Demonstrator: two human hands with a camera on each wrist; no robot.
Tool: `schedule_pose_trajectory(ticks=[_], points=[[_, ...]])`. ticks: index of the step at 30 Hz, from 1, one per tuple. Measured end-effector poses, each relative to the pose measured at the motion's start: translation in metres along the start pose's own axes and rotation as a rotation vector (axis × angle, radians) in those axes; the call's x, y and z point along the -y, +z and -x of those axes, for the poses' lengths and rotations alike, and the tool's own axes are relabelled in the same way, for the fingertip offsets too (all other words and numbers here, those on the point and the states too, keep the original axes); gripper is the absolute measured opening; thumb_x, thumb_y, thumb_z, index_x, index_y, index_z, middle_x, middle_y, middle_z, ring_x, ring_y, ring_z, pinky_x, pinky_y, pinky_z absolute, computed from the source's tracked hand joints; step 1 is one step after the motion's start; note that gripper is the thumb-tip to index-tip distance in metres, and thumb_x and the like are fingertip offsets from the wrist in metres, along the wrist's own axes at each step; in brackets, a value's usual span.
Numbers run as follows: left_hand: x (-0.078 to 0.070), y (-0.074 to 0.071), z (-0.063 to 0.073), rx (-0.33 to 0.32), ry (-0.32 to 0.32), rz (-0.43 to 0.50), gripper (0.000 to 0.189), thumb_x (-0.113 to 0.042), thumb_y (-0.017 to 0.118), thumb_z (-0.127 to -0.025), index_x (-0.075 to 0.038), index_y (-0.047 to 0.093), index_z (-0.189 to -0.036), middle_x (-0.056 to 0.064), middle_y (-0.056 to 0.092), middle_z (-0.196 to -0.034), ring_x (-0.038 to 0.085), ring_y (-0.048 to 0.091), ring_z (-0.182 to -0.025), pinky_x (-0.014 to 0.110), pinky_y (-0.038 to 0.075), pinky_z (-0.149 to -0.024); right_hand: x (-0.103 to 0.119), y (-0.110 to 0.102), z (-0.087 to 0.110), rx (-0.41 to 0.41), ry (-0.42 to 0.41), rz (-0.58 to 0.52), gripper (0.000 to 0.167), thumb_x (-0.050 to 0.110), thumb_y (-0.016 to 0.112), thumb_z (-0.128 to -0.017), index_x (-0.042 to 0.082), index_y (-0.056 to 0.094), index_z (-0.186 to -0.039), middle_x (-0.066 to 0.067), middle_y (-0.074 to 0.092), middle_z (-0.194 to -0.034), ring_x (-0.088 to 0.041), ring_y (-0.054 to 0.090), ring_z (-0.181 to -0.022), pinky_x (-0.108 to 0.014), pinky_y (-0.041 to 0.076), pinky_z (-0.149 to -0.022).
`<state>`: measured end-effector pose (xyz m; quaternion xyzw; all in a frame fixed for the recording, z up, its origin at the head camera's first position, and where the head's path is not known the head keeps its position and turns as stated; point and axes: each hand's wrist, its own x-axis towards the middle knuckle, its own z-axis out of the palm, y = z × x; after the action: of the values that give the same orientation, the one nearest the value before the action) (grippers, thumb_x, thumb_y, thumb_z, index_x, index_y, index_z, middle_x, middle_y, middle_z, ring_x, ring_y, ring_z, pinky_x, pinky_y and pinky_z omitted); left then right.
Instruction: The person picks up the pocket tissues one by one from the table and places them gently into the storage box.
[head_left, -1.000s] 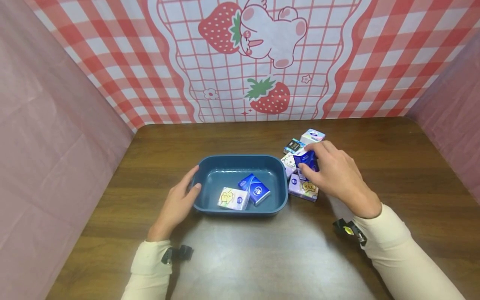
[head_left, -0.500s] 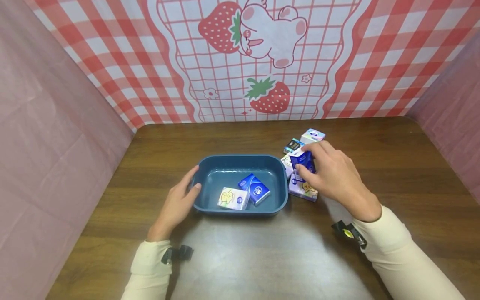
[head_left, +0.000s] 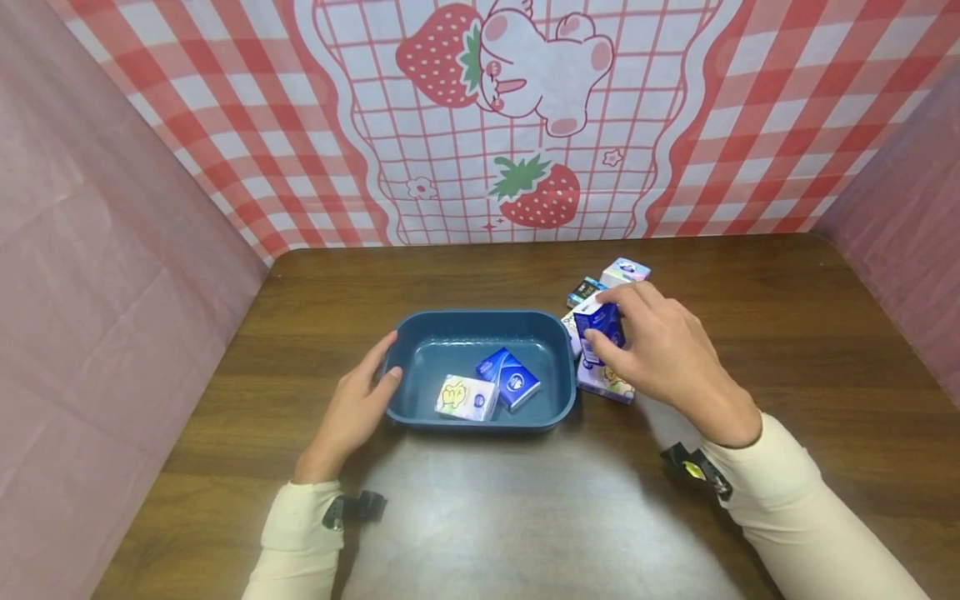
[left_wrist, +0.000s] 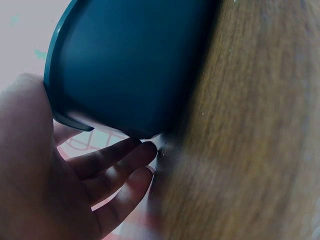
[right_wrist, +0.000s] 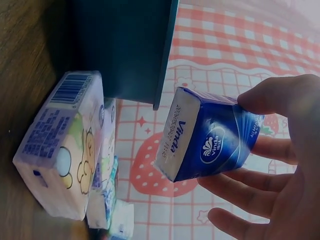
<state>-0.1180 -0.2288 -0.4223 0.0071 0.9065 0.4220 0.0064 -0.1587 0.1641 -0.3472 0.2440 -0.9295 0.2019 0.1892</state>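
The right hand (head_left: 667,358) pinches a blue Vinda tissue pack (right_wrist: 220,142) between thumb and fingers, holding it raised near a purple cartoon-print pack (right_wrist: 55,135), just right of the dark teal tub (head_left: 480,426). The left hand (head_left: 352,417), fingers largely extended, touches the tub at its left end. Inside the tub, a white cartoon-print pack (head_left: 461,398) lies just beside a second blue pack (head_left: 513,383)
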Motion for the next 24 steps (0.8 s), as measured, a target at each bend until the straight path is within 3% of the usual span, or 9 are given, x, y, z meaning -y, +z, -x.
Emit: schedule_pose_trajectory(ticks=[5,13,24], points=[[0.0,0.0,0.0,-0.002,0.008,0.0,0.055,-0.04,0.048,-0.104,-0.039,0.032,-0.157,0.003,0.035,-0.16,0.032,0.037,-0.143,0.058,0.031,-0.113,0.002,0.001,-0.001,-0.029,-0.033,-0.006,0.045,0.03,0.079,-0.084,0.005,0.062,-0.117,-0.013,0.064,-0.108,-0.024,0.058,-0.077,-0.038,0.049,-0.061],[0.0,0.0,0.001,-0.002,-0.005,0.004,0.055,-0.041,0.048,-0.104,-0.04,0.033,-0.156,0.002,0.035,-0.16,0.031,0.037,-0.144,0.058,0.031,-0.113,0.008,0.004,-0.004,-0.031,-0.045,-0.036,0.046,0.03,0.079,-0.083,0.004,0.062,-0.117,-0.015,0.064,-0.113,-0.027,0.061,-0.084,-0.042,0.053,-0.065],[0.002,0.0,0.0,-0.02,0.051,-0.005,0.054,-0.038,0.05,-0.104,-0.035,0.034,-0.157,0.003,0.038,-0.158,0.03,0.038,-0.143,0.056,0.03,-0.115,0.014,0.007,-0.007,-0.034,-0.059,-0.065,0.048,0.031,0.081,-0.083,0.005,0.062,-0.119,-0.015,0.063,-0.116,-0.028,0.063,-0.086,-0.042,0.057,-0.067]])
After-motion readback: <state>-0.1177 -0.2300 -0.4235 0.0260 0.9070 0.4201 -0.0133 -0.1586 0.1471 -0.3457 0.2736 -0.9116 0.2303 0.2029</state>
